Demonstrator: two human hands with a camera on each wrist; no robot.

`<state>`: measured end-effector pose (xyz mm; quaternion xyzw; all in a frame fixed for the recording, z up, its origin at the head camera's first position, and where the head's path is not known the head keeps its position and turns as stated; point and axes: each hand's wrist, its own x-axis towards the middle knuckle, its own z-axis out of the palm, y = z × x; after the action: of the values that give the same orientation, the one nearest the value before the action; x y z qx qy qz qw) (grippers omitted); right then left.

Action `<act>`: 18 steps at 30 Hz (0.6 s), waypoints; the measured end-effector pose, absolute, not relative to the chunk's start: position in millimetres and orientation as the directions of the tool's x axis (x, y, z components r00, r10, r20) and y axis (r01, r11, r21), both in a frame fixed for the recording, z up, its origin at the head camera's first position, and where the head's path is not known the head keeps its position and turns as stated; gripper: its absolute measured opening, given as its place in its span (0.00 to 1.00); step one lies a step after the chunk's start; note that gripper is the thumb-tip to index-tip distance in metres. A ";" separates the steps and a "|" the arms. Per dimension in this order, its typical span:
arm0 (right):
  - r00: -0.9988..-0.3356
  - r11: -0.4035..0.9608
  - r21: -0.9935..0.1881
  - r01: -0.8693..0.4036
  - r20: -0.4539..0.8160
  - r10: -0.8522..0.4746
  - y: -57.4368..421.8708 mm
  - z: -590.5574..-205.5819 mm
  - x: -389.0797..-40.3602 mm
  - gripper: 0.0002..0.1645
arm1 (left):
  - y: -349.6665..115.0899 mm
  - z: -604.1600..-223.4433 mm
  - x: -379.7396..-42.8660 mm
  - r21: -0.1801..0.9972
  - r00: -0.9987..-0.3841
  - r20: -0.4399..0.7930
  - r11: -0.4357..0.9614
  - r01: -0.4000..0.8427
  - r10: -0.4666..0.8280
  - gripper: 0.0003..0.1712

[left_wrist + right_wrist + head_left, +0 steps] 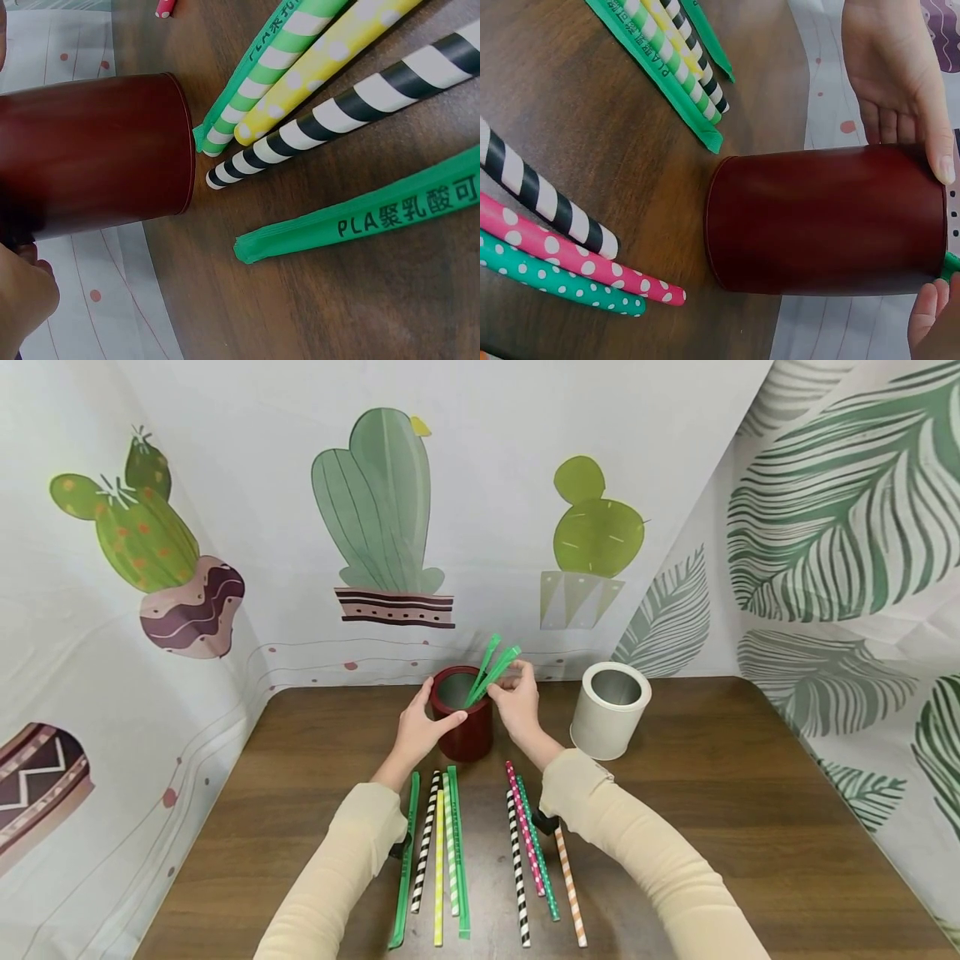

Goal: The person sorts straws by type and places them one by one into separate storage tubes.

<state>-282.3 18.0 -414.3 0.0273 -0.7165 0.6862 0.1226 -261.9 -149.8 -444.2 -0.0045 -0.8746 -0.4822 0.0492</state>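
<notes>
**Fingers curled round a dark red can, fingers pinching green-wrapped straws**

Furthest left on the brown table we find a straw in a green wrapper; in the left wrist view we read "PLA聚乳酸可" on it, the line running out of frame. Beside it lie a black-and-white striped straw, a yellow straw with white dots, a green-and-white striped straw and a second green wrapper, its print also opening with "PLA".

Beyond this row we see the left hand gripping the can, thumb laid over the near rim, the other fingers bent round the left side. The can stands upright, and the green-wrapped straws lean rightward out of its mouth; their print is too small for us to read.

At the right rim the right hand pinches those straws between thumb and fingers, its wrist lifted off the table. Nearer us lie another black-and-white straw, a pink dotted straw, a teal dotted straw and an orange-and-white striped straw. Furthest right, a white can stands upright.
</notes>
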 end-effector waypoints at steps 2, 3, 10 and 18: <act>-0.970 0.040 -0.978 -0.204 0.208 0.125 19.3 -415.0 -281.0 0.23 | -149.7 -444.1 -262.2 0.840 -0.995 0.094 0.540 0.057 -0.040 0.53; -0.972 0.026 -0.980 -0.197 0.199 0.123 20.0 -415.4 -280.0 0.24 | -149.7 -444.0 -262.3 0.839 -0.995 0.095 0.542 0.058 -0.040 0.53; -0.996 -0.029 -0.998 -0.050 0.048 0.076 22.4 -421.8 -267.8 0.26 | -150.1 -444.2 -262.7 0.845 -0.994 0.100 0.532 0.064 -0.039 0.53; -1.000 -0.080 -0.997 0.005 -0.004 -0.010 21.1 -437.6 -253.4 0.24 | -149.5 -443.8 -261.7 0.846 -0.995 0.092 0.531 0.058 -0.038 0.52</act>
<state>-253.4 21.1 -437.6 0.0018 -0.6783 0.7348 -0.0051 -261.7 -149.5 -443.8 -0.0056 -0.8735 -0.4843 0.0496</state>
